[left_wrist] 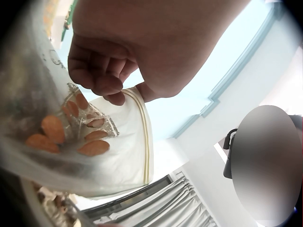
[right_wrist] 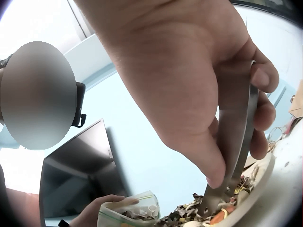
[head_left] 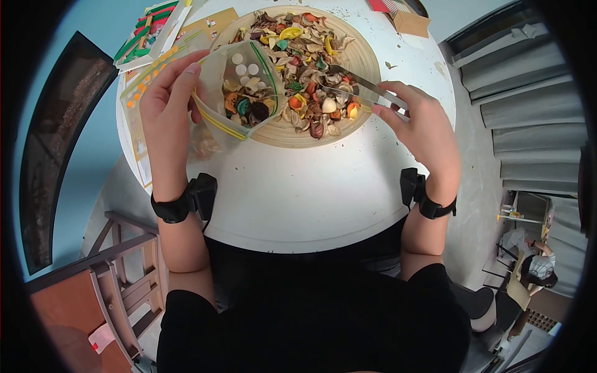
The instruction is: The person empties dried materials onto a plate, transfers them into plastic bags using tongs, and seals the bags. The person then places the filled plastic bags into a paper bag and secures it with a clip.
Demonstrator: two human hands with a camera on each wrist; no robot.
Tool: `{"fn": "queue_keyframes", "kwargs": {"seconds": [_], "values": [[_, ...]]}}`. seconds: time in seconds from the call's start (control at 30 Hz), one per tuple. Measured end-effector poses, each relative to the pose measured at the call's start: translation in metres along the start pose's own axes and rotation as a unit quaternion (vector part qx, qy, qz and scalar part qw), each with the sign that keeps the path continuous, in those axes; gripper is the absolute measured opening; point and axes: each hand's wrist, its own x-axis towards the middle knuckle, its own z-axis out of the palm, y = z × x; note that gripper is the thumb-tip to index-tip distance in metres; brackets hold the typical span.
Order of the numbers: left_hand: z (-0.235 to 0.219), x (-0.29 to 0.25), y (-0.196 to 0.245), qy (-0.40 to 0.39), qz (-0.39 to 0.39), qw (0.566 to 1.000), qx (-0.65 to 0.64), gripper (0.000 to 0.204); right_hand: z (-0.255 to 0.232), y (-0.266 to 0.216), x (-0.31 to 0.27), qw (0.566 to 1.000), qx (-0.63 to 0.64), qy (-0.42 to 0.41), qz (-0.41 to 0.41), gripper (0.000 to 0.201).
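Note:
My left hand [head_left: 166, 102] pinches the rim of a clear zip bag [head_left: 214, 78] with a green and yellow seal, its mouth spread wide. Inside lie white discs [head_left: 237, 59], dried petals and a dark round piece [head_left: 258, 110]. My right hand [head_left: 426, 127] grips metal tongs [head_left: 368, 85], thumb on one arm and fingers on the other. The tongs' tips reach into a heap of colourful potpourri [head_left: 311, 56] on a round bamboo plate [head_left: 368, 62]. In the right wrist view the tips sit among the dried pieces, beside an orange one [right_wrist: 221, 215].
A white tray [head_left: 134, 59] with green and red items stands at the far left, near a sheet with orange dots [head_left: 142, 87]. A brown paper bag [head_left: 411, 25] is at the back right. Beyond the white table [head_left: 298, 193], another person [head_left: 538, 267] sits at the right.

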Motion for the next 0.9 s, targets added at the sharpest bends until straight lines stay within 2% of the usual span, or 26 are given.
{"fn": "queue_keyframes", "kwargs": {"seconds": [0.27, 0.37, 0.67, 0.77, 0.9], "values": [[0.0, 0.0, 0.0, -0.005, -0.004, 1.0, 0.0, 0.029, 0.025, -0.012, 0.009, 0.997, -0.064, 0.044, -0.029, 0.03], [0.0, 0.0, -0.001, -0.001, -0.006, 1.0, -0.01, 0.029, 0.032, -0.01, 0.011, 0.996, -0.041, 0.071, -0.039, 0.028], [-0.002, 0.0, -0.001, -0.005, -0.003, 1.0, -0.002, 0.029, 0.029, -0.011, 0.014, 0.996, 0.011, 0.081, -0.027, 0.022], [-0.002, 0.001, -0.003, -0.007, -0.002, 1.0, -0.006, 0.029, 0.025, -0.015, 0.013, 0.99, 0.058, 0.126, -0.018, 0.021], [-0.001, 0.001, -0.003, -0.008, -0.001, 1.0, -0.007, 0.029, 0.023, -0.025, 0.01, 0.981, 0.117, 0.144, -0.051, 0.023]]}}
